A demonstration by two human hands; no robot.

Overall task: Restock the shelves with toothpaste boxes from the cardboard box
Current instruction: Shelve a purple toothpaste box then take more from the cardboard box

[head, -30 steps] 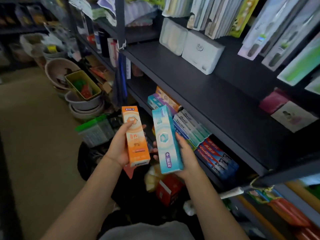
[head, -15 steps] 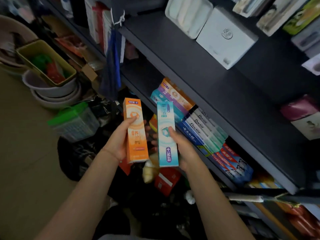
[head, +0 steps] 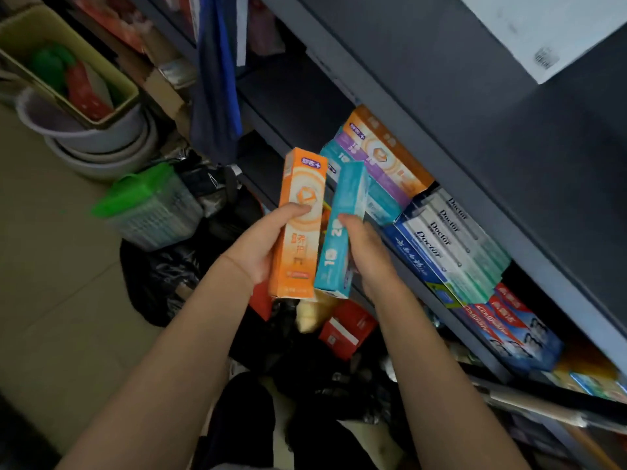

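Orange box gripped in left hand, teal box in right hand, both angled toward shelf stock, likely for placing.

Dim, soft light leaves the shelf recess beyond the fingertips in shadow, and the dark heap below the wrists shows almost no detail. The floor left of the fingers is paler, and everything toward the edges is smeared, bent by the wide lens.

Glossy cardboard orange toothpaste box
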